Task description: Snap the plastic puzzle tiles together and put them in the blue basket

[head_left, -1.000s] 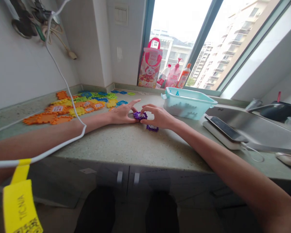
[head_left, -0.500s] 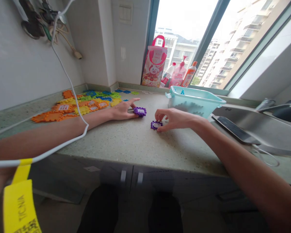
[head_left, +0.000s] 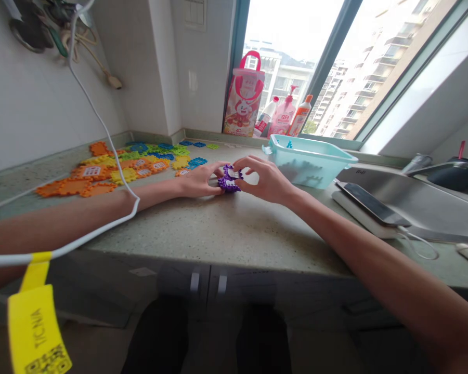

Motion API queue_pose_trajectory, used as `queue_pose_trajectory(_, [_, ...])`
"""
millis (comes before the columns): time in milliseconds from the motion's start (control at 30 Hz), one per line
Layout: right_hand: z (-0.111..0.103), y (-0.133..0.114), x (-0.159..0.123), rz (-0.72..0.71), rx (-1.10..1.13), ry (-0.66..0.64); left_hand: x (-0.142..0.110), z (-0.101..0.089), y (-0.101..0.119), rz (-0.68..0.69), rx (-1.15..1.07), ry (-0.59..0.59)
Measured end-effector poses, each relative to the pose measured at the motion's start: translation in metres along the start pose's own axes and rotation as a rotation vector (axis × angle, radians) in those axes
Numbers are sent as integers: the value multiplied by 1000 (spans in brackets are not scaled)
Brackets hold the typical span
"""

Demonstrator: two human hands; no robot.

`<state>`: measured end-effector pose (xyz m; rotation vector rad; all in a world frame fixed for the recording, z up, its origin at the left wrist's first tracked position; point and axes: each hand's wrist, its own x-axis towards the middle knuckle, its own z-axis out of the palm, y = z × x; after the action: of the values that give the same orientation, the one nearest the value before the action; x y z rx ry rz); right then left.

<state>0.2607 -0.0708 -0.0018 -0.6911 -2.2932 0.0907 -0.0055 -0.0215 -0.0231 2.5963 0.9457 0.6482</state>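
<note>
Both hands meet at the middle of the speckled green countertop (head_left: 226, 228). My left hand (head_left: 198, 182) lies low on the counter, its fingers closed on a purple toothed puzzle tile (head_left: 229, 183). My right hand (head_left: 263, 179) comes in from the right and pinches a second purple tile held tilted against the first; the two pieces touch and look like one purple cluster. A spread of orange, yellow, green and blue tiles (head_left: 120, 169) lies flat to the left behind my left hand.
A pale teal plastic bin (head_left: 308, 163) stands just right of my hands. A phone on a white block (head_left: 364, 205) and a steel sink (head_left: 421, 200) are further right. A pink bag and bottles (head_left: 257, 111) line the window sill. A white cable (head_left: 101, 228) crosses my left forearm.
My right hand picked up the loose purple tile from the counter and brought it left, up against the tile under my left hand. The view shifted slightly.
</note>
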Motion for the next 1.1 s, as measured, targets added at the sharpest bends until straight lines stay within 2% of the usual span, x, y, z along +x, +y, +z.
queue_pose_trajectory(167, [7,5,-2,-15,-16,-153,-1,1,1,9,-31,-5])
queue_pose_trajectory(333, [3,5,-2,70,14,-239,0,2,-4,36,-27,3])
queue_pose_trajectory(467, [7,9,-2,137,71,-231,-2,1,-2,64,-23,-8])
queue_pose_trajectory(667, [12,14,-3,180,118,-221,-6,-3,5,93,-27,-83])
queue_pose_trajectory(933, [9,5,-3,188,84,-261,-2,0,-1,134,46,-16])
queue_pose_trajectory(1100, [10,3,-4,150,18,-242,-2,-9,-8,231,176,-34])
